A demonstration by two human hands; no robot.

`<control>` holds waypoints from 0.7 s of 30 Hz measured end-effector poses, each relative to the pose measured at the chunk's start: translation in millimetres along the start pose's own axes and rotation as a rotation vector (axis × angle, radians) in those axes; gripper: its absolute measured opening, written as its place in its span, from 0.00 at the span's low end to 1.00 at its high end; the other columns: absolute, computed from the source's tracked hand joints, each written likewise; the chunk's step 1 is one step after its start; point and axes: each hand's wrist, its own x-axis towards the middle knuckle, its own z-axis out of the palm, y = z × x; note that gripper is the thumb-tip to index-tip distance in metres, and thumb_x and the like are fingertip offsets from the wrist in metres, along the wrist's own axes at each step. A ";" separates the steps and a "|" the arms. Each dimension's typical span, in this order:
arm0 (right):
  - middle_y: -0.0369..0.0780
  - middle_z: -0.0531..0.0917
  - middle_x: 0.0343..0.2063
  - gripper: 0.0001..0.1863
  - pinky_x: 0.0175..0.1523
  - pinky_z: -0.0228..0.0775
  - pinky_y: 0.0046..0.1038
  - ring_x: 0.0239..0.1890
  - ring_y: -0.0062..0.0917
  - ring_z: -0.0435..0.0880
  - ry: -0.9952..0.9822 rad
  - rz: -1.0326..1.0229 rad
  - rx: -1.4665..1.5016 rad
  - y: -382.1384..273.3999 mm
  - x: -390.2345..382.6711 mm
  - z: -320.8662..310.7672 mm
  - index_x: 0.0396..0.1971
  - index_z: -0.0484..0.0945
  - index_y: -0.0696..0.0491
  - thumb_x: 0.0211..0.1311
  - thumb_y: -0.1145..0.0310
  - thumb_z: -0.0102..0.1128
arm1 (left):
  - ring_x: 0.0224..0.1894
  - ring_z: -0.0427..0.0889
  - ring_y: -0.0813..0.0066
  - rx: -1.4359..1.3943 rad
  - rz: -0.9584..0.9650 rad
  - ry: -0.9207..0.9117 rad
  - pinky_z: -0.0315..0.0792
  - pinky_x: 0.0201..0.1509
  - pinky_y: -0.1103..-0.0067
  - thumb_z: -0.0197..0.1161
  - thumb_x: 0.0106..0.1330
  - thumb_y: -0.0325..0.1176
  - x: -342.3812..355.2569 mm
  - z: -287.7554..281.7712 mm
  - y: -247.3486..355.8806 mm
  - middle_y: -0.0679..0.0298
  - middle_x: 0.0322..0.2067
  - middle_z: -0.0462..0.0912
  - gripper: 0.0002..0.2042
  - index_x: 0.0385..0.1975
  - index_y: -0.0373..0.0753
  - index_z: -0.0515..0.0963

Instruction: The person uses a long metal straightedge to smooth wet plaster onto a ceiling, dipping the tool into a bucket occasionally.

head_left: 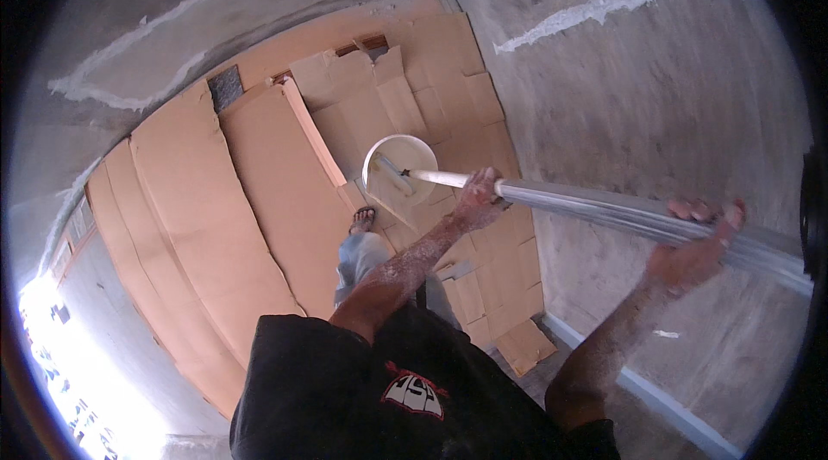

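My left hand [474, 201] is closed around the long metal extension pole [595, 212] near the joint with its thinner white section. Farther up the pole, at the right of the view, my right hand [694, 249] grips the thicker silver tube, its fingertips over the top. The pole's far end holds a paint roller [397, 180] lowered into a white round bucket [412, 150], which stands on the cardboard floor covering. Both forearms are dusted with pale powder.
Overlapping cardboard sheets [181, 244] cover much of the floor. A grey plaster wall [647, 106] with a white patched streak rises on the right; another patched wall [147, 37] spans the top left. My bare foot [362, 219] is left of the bucket. Bright light enters at the lower left.
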 end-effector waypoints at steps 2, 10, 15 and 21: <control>0.35 0.66 0.22 0.25 0.33 0.67 0.26 0.25 0.20 0.68 0.005 -0.101 0.118 -9.9 18.9 -20.7 0.54 0.64 0.60 0.66 0.55 0.46 | 0.43 0.72 0.50 0.012 0.043 0.022 0.65 0.49 0.61 0.69 0.48 0.31 -0.9 3.7 21.3 0.53 0.38 0.72 0.22 0.40 0.37 0.66; 0.36 0.65 0.21 0.26 0.31 0.65 0.28 0.24 0.22 0.67 0.012 -0.120 0.314 -42.7 62.0 -53.0 0.54 0.65 0.61 0.66 0.56 0.46 | 0.43 0.71 0.50 -0.023 0.079 0.064 0.64 0.50 0.61 0.68 0.46 0.28 5.9 9.3 76.3 0.53 0.37 0.71 0.22 0.41 0.36 0.66; 0.35 0.65 0.20 0.30 0.29 0.64 0.28 0.23 0.23 0.68 -0.052 -0.008 0.391 -13.3 14.0 -24.4 0.55 0.62 0.59 0.65 0.50 0.50 | 0.44 0.72 0.49 0.020 0.045 0.057 0.65 0.48 0.60 0.69 0.46 0.27 -3.0 9.6 23.5 0.52 0.37 0.72 0.23 0.41 0.36 0.65; 0.36 0.68 0.21 0.29 0.29 0.65 0.30 0.22 0.24 0.69 -0.164 -0.076 0.542 6.5 -57.2 1.5 0.58 0.55 0.55 0.63 0.54 0.50 | 0.44 0.71 0.49 -0.006 -0.065 0.063 0.65 0.50 0.59 0.72 0.46 0.30 -30.1 1.5 -24.6 0.53 0.37 0.71 0.25 0.41 0.37 0.65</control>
